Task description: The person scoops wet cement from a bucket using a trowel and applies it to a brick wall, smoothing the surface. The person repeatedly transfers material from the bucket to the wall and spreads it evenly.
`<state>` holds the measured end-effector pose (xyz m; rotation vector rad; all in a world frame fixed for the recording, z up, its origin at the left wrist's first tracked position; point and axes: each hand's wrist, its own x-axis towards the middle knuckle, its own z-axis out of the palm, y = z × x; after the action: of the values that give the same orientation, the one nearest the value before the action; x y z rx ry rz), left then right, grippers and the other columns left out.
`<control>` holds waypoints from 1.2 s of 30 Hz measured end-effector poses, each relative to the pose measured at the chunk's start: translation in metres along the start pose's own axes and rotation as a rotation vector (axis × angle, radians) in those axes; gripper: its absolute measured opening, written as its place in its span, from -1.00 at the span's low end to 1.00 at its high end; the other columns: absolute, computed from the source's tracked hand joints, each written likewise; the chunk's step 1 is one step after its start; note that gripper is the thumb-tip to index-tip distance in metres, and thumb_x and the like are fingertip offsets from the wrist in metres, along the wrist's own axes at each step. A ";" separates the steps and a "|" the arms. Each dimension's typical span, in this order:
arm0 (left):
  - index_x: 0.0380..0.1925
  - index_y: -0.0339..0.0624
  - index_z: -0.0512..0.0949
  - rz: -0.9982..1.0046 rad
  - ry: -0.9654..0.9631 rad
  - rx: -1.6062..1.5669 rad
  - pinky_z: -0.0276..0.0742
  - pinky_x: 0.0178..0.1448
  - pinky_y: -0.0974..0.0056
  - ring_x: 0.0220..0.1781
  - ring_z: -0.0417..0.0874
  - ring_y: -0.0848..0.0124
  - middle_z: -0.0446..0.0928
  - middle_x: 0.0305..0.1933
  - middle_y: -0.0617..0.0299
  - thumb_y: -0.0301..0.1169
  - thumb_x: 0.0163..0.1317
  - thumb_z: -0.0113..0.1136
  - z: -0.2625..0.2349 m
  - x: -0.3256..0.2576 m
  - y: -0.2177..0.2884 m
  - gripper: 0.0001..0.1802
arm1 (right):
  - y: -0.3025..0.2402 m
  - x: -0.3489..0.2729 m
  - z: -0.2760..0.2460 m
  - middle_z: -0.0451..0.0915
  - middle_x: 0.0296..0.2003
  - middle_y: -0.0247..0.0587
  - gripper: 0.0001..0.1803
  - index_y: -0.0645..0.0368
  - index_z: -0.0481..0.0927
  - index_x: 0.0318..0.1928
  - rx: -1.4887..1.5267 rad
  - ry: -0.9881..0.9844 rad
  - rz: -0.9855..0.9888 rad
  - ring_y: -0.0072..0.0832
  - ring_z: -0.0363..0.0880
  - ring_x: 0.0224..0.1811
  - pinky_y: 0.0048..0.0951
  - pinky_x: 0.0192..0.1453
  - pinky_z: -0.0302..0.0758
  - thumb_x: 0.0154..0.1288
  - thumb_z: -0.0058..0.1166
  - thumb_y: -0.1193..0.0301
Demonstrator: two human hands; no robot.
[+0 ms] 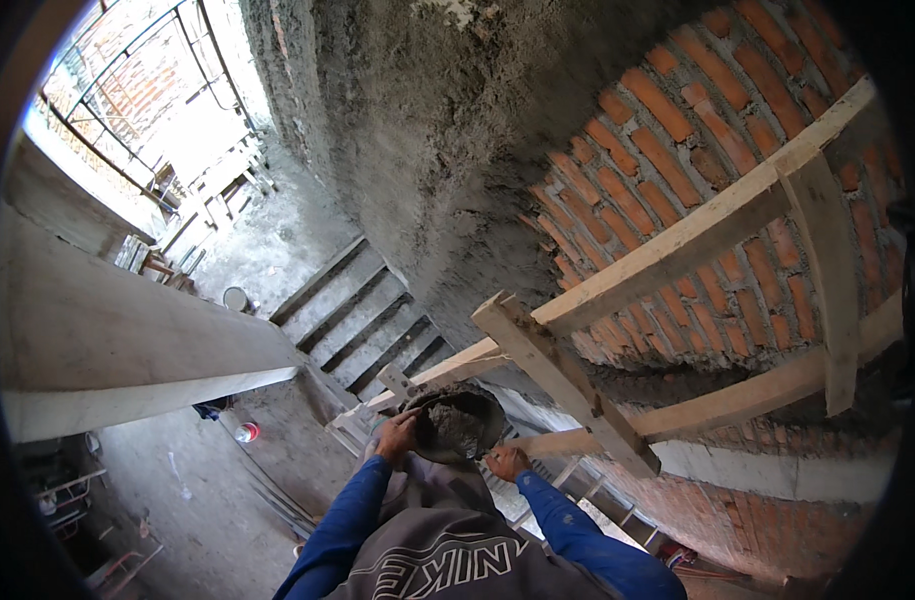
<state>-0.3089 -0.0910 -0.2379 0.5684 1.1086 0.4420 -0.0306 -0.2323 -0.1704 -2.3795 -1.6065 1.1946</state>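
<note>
Between my hands is a dark round bucket (pixel 496 408) with wet grey mortar (pixel 452 425) inside. My left hand (pixel 398 436) is closed on its left rim. At the lower right edge of the bucket my right hand (pixel 507 461) is closed, fingers curled. Whether it grips the rim or a small tool there is too small to tell. The bucket is beside a timber frame of long rails (pixel 677 240) and a short crosspiece (pixel 567 385).
Ahead, a brick wall (pixel 667 150) is partly coated with grey plaster (pixel 417 130). Concrete steps (pixel 362 310) lie far below to the left, near a round pail (pixel 235 299). A pale beam or low wall (pixel 147 330) runs along the left. A red-and-white container (pixel 246 432) sits on the lower floor.
</note>
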 end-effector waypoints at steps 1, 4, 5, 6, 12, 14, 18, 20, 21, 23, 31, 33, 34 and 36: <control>0.12 -0.26 0.54 0.020 -0.025 -0.041 0.37 -0.47 0.41 -0.50 0.42 0.58 0.50 -0.37 0.40 -0.35 0.44 -0.01 0.001 0.000 0.001 -0.65 | -0.002 -0.006 -0.008 0.63 -0.40 0.18 -0.53 0.23 0.65 -0.34 0.012 0.026 0.004 0.08 0.65 -0.26 -0.03 -0.14 0.55 0.16 0.15 0.01; 0.11 -0.26 0.55 0.004 0.032 -0.009 0.34 -0.49 0.42 -0.52 0.39 0.59 0.47 -0.42 0.40 -0.34 0.43 0.01 0.005 -0.003 0.007 -0.65 | -0.021 -0.028 -0.045 0.63 -0.41 0.20 -0.53 0.27 0.65 -0.30 -0.063 -0.027 -0.006 0.09 0.64 -0.27 -0.06 -0.16 0.56 0.14 0.18 0.04; 0.09 -0.26 0.57 0.047 0.021 -0.032 0.31 -0.50 0.44 -0.53 0.38 0.61 0.48 -0.43 0.42 -0.37 0.42 0.02 0.008 -0.004 0.011 -0.67 | -0.031 -0.033 -0.066 0.63 -0.39 0.22 -0.54 0.27 0.64 -0.30 -0.045 -0.031 -0.028 0.10 0.64 -0.26 -0.04 -0.15 0.55 0.14 0.19 0.05; 0.07 -0.26 0.59 0.035 0.037 -0.040 0.28 -0.50 0.46 -0.54 0.36 0.63 0.48 -0.45 0.44 -0.40 0.41 0.03 0.010 -0.007 0.014 -0.69 | -0.043 -0.043 -0.088 0.62 -0.37 0.23 -0.54 0.28 0.64 -0.31 -0.048 -0.039 -0.049 0.11 0.63 -0.25 -0.01 -0.13 0.54 0.13 0.19 0.05; 0.04 -0.25 0.61 0.039 0.035 -0.023 0.25 -0.51 0.49 -0.56 0.35 0.65 0.48 -0.49 0.45 -0.44 0.40 0.04 0.017 -0.024 0.036 -0.71 | -0.157 -0.087 -0.239 0.58 -0.45 0.22 -0.65 0.31 0.57 -0.35 -0.024 0.029 -0.279 0.14 0.60 -0.32 -0.02 -0.25 0.50 0.12 0.24 0.22; 0.03 -0.24 0.62 0.059 0.047 0.011 0.25 -0.52 0.48 -0.56 0.35 0.65 0.49 -0.49 0.44 -0.43 0.39 0.05 0.017 -0.027 0.039 -0.71 | -0.202 -0.086 -0.284 0.55 -0.48 0.23 -0.69 0.32 0.53 -0.36 -0.068 0.021 -0.289 0.14 0.59 -0.34 -0.04 -0.29 0.50 0.13 0.24 0.29; 0.00 -0.20 0.64 0.136 0.085 0.145 0.29 -0.50 0.46 -0.55 0.39 0.63 0.52 -0.47 0.43 -0.38 0.36 0.07 0.014 -0.024 0.033 -0.70 | -0.286 -0.051 -0.345 0.52 -0.50 0.19 -0.72 0.31 0.45 -0.36 -0.333 0.164 -0.421 0.12 0.56 -0.39 -0.04 -0.33 0.47 0.17 0.20 0.34; -0.02 -0.18 0.66 0.168 0.117 0.182 0.38 -0.43 0.42 -0.48 0.45 0.59 0.57 -0.41 0.39 -0.35 0.33 0.09 0.012 -0.020 0.027 -0.70 | -0.327 -0.026 -0.359 0.50 -0.53 0.17 -0.74 0.29 0.44 -0.35 -0.399 0.274 -0.551 0.10 0.56 -0.43 -0.03 -0.36 0.45 0.19 0.19 0.35; -0.02 -0.19 0.66 0.138 0.113 0.185 0.39 -0.41 0.42 -0.47 0.46 0.59 0.58 -0.39 0.39 -0.35 0.33 0.09 0.011 -0.016 0.025 -0.70 | -0.345 -0.013 -0.363 0.48 -0.56 0.18 -0.74 0.28 0.44 -0.33 -0.411 0.295 -0.562 0.09 0.57 -0.46 -0.03 -0.39 0.44 0.20 0.19 0.35; -0.02 -0.19 0.66 0.031 0.123 0.161 0.42 -0.38 0.42 -0.43 0.47 0.58 0.59 -0.37 0.37 -0.36 0.33 0.09 0.011 -0.014 0.020 -0.70 | -0.380 0.013 -0.372 0.45 -0.62 0.07 -0.77 0.27 0.44 -0.36 -0.479 0.279 -0.745 -0.09 0.56 -0.51 -0.15 -0.43 0.47 0.25 0.15 0.37; -0.02 -0.20 0.66 0.126 0.141 0.109 0.24 -0.49 0.46 -0.54 0.35 0.64 0.46 -0.51 0.46 -0.41 0.35 0.09 0.018 -0.027 0.033 -0.72 | -0.450 0.209 -0.413 0.54 -0.46 -0.27 -0.75 0.16 0.52 -0.30 0.415 -0.739 -0.467 -0.56 0.52 -0.46 -0.41 -0.47 0.55 0.44 0.00 0.25; -0.03 -0.21 0.66 0.037 0.139 0.004 0.21 -0.52 0.46 -0.57 0.33 0.66 0.44 -0.53 0.48 -0.41 0.36 0.08 0.019 -0.023 0.030 -0.73 | -0.444 0.280 -0.440 0.60 -0.34 -0.20 -0.69 0.29 0.54 0.00 0.540 -0.614 -0.386 -0.46 0.50 -0.51 -0.35 -0.43 0.60 0.46 -0.02 0.29; -0.05 -0.20 0.67 0.030 0.129 -0.022 0.29 -0.47 0.44 -0.52 0.40 0.62 0.50 -0.49 0.42 -0.41 0.34 0.09 0.017 -0.022 0.024 -0.73 | -0.440 0.312 -0.453 0.61 -0.33 -0.15 -0.65 0.34 0.52 0.00 0.629 -0.519 -0.303 -0.42 0.53 -0.50 -0.32 -0.41 0.62 0.45 -0.03 0.27; -0.06 -0.17 0.68 0.162 0.153 0.043 0.44 -0.30 0.39 -0.39 0.52 0.54 0.61 -0.39 0.29 -0.40 0.31 0.11 0.014 -0.012 0.013 -0.73 | -0.425 0.351 -0.474 0.63 -0.29 -0.06 -0.56 0.43 0.50 0.01 0.574 0.127 -0.213 -0.35 0.58 -0.48 -0.27 -0.38 0.64 0.44 -0.03 0.22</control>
<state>-0.3011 -0.0904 -0.2166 0.6738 1.2254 0.6110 -0.0147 0.4236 0.1422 -1.8373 -1.2246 1.2243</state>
